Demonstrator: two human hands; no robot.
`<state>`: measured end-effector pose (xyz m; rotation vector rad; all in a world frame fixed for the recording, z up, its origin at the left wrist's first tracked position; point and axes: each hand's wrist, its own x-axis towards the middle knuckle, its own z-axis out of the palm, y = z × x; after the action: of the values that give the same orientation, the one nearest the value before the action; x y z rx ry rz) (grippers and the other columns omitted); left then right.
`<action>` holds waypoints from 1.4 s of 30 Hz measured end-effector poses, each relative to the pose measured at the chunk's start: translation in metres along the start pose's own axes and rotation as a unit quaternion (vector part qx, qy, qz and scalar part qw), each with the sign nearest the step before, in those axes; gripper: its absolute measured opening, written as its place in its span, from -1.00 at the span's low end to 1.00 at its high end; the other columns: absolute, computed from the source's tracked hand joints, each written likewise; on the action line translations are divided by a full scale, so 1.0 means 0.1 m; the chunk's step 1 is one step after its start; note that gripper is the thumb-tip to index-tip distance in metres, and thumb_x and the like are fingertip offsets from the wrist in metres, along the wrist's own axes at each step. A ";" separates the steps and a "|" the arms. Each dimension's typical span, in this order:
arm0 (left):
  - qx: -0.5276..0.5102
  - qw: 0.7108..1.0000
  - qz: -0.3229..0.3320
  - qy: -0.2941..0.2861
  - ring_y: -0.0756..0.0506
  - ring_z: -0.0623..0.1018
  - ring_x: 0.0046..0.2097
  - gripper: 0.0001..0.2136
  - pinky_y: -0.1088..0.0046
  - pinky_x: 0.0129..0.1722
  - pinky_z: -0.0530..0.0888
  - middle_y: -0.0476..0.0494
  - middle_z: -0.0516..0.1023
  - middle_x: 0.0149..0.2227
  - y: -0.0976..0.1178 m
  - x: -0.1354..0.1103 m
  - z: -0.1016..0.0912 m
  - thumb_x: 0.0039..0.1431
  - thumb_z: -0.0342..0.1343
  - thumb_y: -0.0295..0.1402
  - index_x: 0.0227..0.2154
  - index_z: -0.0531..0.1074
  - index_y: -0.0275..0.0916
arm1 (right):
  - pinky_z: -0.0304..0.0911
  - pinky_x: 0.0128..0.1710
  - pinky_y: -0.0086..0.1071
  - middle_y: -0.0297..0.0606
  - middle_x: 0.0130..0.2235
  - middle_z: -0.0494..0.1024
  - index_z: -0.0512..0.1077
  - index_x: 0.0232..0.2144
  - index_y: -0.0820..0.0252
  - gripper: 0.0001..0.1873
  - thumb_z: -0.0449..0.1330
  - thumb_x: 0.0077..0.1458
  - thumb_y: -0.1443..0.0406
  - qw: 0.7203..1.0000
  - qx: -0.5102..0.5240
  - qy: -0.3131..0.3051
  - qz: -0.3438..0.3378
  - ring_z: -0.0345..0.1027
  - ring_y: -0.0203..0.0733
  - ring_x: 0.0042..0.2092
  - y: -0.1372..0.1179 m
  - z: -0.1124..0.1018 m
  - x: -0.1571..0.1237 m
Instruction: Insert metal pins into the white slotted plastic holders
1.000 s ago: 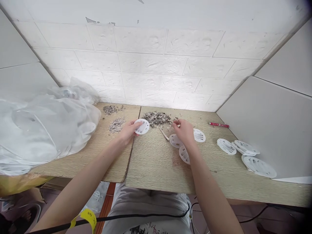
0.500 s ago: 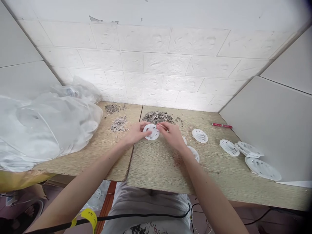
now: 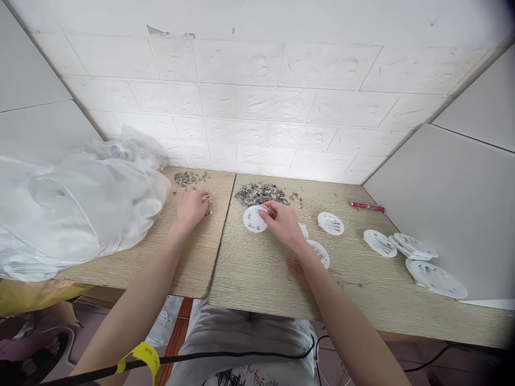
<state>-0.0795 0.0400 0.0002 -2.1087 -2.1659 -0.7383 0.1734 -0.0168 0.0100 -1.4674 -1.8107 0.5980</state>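
My right hand [image 3: 284,224] pinches the right edge of a white round plastic disc [image 3: 255,220], which has small metal pieces set in its face. The disc is held over the table, just in front of a large heap of metal clips [image 3: 259,192]. My left hand [image 3: 192,206] is down at a heap of small silvery metal parts [image 3: 207,197] and covers most of it. Its fingers are curled in; their tips, and whatever lies between them, are hidden. Behind that hand lies a further heap of small metal parts [image 3: 185,179].
More white discs lie to the right: one disc [image 3: 330,223], another disc [image 3: 319,253] partly behind my right forearm, and several near the right panel [image 3: 436,277]. A red pen-like tool [image 3: 367,207] lies behind them. A big translucent plastic bag [image 3: 80,209] fills the left side.
My left hand has let go of the disc and moved left to the small metal parts. My right hand keeps the disc, which has turned and shifted slightly right.
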 end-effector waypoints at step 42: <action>-0.343 0.934 -0.089 0.047 -0.08 0.50 -0.35 -0.95 0.41 -0.33 0.41 -0.14 0.53 -0.38 0.09 0.05 0.00 0.07 0.05 -0.38 -0.44 0.37 -0.24 | 0.05 -0.41 -0.39 -0.33 -0.48 0.45 0.48 -0.24 0.19 -0.82 0.10 0.15 0.28 0.997 -0.072 -0.038 -0.009 0.26 -0.21 -0.43 -0.03 0.02 -0.02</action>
<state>-0.0716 0.0448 0.0047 -2.0531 -2.2847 -1.7949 0.1702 -0.0191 0.0106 -1.5390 -1.9583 0.5305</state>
